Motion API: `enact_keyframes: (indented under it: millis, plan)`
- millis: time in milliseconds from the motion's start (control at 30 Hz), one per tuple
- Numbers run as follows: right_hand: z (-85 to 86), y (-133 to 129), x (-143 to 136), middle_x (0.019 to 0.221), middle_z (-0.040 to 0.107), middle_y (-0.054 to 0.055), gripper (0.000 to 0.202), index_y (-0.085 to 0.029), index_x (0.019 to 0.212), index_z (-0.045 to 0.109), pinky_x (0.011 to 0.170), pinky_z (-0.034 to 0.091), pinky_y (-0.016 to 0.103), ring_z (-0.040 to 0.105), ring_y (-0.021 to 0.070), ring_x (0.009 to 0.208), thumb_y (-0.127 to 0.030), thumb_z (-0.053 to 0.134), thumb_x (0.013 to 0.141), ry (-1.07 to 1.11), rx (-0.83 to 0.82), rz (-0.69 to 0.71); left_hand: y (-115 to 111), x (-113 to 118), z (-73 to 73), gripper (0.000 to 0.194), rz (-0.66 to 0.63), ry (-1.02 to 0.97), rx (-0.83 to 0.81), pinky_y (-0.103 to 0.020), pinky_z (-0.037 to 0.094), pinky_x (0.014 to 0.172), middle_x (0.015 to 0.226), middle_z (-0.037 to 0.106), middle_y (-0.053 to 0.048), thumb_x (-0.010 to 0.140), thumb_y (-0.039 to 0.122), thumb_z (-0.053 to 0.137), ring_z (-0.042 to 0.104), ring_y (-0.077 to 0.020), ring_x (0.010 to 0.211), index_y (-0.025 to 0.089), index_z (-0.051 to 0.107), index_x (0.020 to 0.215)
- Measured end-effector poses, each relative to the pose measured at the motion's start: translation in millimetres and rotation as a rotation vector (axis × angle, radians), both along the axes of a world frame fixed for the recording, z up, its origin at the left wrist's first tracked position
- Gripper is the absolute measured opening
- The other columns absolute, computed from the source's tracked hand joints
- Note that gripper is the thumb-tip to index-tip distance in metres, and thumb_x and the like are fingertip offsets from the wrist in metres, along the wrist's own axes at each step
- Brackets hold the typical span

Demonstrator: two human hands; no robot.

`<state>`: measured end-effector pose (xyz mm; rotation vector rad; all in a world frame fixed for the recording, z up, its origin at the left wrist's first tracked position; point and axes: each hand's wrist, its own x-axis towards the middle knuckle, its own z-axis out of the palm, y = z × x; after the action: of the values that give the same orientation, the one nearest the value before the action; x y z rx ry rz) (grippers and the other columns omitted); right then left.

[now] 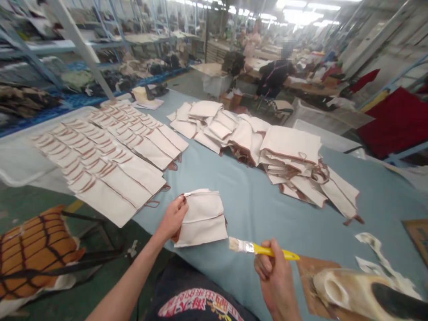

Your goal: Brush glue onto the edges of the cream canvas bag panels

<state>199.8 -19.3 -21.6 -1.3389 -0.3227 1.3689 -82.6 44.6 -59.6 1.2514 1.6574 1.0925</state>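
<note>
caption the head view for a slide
Left hand steadies a cream fabric piece while the right holds a yellow-handled brush beside it.

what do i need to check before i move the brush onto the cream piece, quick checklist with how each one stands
1. Left hand holding the cream piece at its edge: ok
2. Right hand gripping the brush by its yellow handle: ok
3. Cream piece apart from the left stacks and far pile: ok
4. Enough on the bristles: cannot tell, any coating is unclear
5. Contents left in the stained container: cannot tell, the inside is not visible
</note>
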Motion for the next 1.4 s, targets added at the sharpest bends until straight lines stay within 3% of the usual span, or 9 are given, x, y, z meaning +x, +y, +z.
enact_keyframes:
  millis: [233,400,500,667,800,1000,1200,1300,1400]
  plan:
    - [-35.9,-1,-1,0.041,0.033,-0.013,0.047,-0.019,0.079,0.067,0.034,0.019,0.017,0.026,0.0048,0.032,-0.062,0.083,0.074,0.081,-0.056,0.05,22,-44,-23.1,0.023,0.132,0.039,0.064,-0.034,0.056,0.074,0.087,0.066,-0.001,0.1,0.038,0.064,0.063,-0.016,0.076,0.015,0.066,0.095]
    - [-58.3,13,1,0.038,0.035,-0.012,0.043,-0.022,0.079,0.066,0.032,0.02,0.02,0.028,0.0081,0.029,-0.063,0.077,0.079,0.053,0.019,0.091,49,-57,-15.1,0.03,0.14,0.004,0.106,-0.036,0.058,0.077,0.102,0.069,-0.005,0.102,0.043,0.062,0.067,-0.0179,0.085,0.015,0.066,0.112]
    - [-48.5,20,-13,0.038,0.035,-0.012,0.043,-0.023,0.08,0.064,0.032,0.019,0.021,0.027,0.0086,0.028,-0.064,0.073,0.083,-0.003,0.093,0.076,61,-65,-2.0,0.03,0.077,-0.022,0.101,-0.035,0.057,0.075,0.099,0.068,-0.004,0.1,0.044,0.064,0.065,-0.017,0.081,0.015,0.066,0.108]
    - [-1.5,20,-54,0.046,0.051,-0.009,0.045,-0.021,0.101,0.066,0.039,0.031,0.02,0.04,0.0094,0.037,-0.065,0.061,0.095,-0.351,0.207,-0.024,66,-78,28.3,0.025,-0.143,-0.079,0.067,-0.028,0.048,0.064,0.074,0.06,0.002,0.093,0.041,0.059,0.056,-0.0165,0.069,0.018,0.066,0.085]
    - [26.1,43,-77,0.079,0.079,0.004,0.039,-0.021,0.118,0.069,0.064,0.056,0.031,0.069,0.0173,0.06,-0.054,0.058,0.101,-0.841,0.52,0.158,63,-79,54.7,0.021,-0.366,-0.122,0.039,-0.027,0.047,0.065,0.076,0.061,0.001,0.086,0.038,0.059,0.055,-0.0175,0.072,0.019,0.066,0.079]
    - [27.0,106,-101,0.108,0.08,0.013,0.029,-0.021,0.122,0.071,0.086,0.056,0.039,0.075,0.0269,0.097,-0.037,0.055,0.104,-1.34,0.822,0.45,64,-71,85.6,0.024,-0.625,-0.187,-0.007,-0.025,0.048,0.063,0.081,0.066,-0.001,0.087,0.04,0.057,0.056,-0.018,0.071,0.02,0.071,0.085]
    - [21.6,120,-117,0.087,0.077,0.006,0.026,-0.022,0.104,0.072,0.074,0.052,0.031,0.071,0.0211,0.079,-0.035,0.05,0.105,-1.238,0.847,0.662,72,-71,101.5,0.026,-0.705,-0.246,-0.007,-0.027,0.053,0.072,0.088,0.076,-0.002,0.084,0.04,0.063,0.066,-0.0218,0.081,0.022,0.079,0.093]
    - [24.9,112,-112,0.077,0.074,0.003,0.022,-0.023,0.091,0.07,0.065,0.05,0.028,0.068,0.018,0.068,-0.032,0.055,0.103,-1.167,0.879,0.555,76,-77,101.0,0.026,-0.616,-0.315,0.001,-0.032,0.057,0.079,0.09,0.081,-0.004,0.077,0.046,0.075,0.072,-0.0266,0.089,0.024,0.082,0.087]
    - [35.0,99,-99,0.077,0.075,0.003,0.015,-0.025,0.092,0.073,0.063,0.051,0.028,0.068,0.0181,0.064,-0.028,0.06,0.099,-1.181,0.921,0.39,77,-85,102.0,0.049,-0.713,-0.378,-0.181,-0.039,0.058,0.09,0.106,0.083,-0.009,0.09,0.063,0.058,0.074,-0.0297,0.103,0.023,0.084,0.105]
